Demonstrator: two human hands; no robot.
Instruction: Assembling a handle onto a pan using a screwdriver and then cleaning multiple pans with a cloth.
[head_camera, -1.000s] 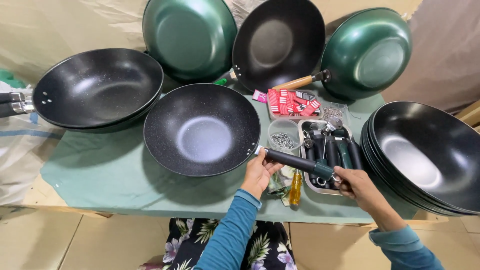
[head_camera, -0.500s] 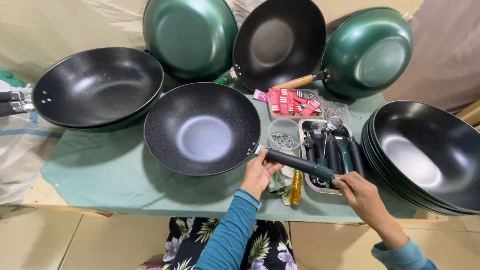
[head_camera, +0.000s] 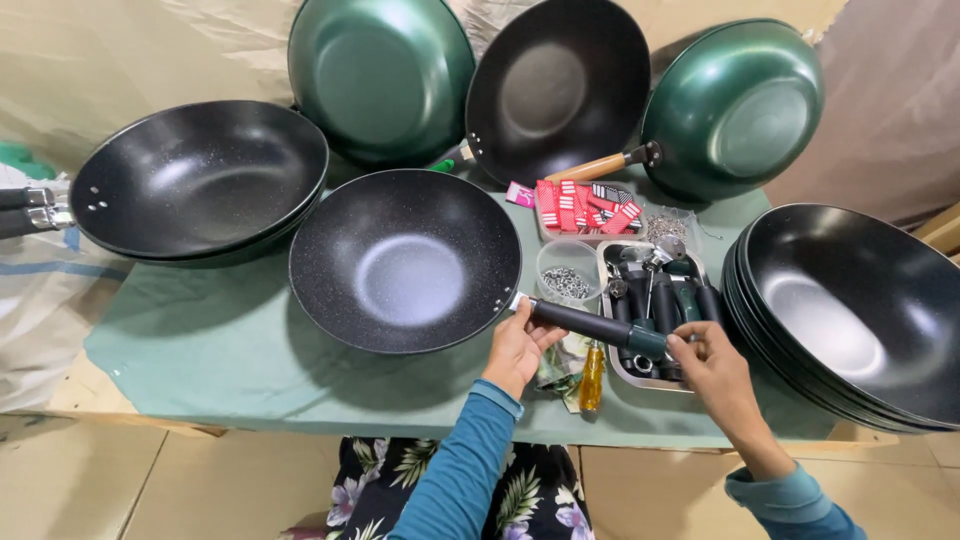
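Note:
A black speckled wok (head_camera: 405, 262) sits in the middle of the green table cover (head_camera: 190, 350). Its dark handle (head_camera: 590, 325) points right, with a green end cap. My left hand (head_camera: 518, 345) grips the handle close to the wok's rim. At the handle's far end, my right hand (head_camera: 712, 368) pinches the green cap with its fingertips. Both sleeves are teal.
Black woks are stacked at the left (head_camera: 200, 180) and right (head_camera: 850, 310). Green and black woks (head_camera: 380, 75) lean at the back. A metal tray of handles (head_camera: 655, 305), a clear cup of screws (head_camera: 567, 275), red packets (head_camera: 585, 205) and a yellow-handled screwdriver (head_camera: 592, 378) lie nearby.
My right hand has shifted slightly, its fingers now closed on the handle's green end. The left hand and the wok stay put.

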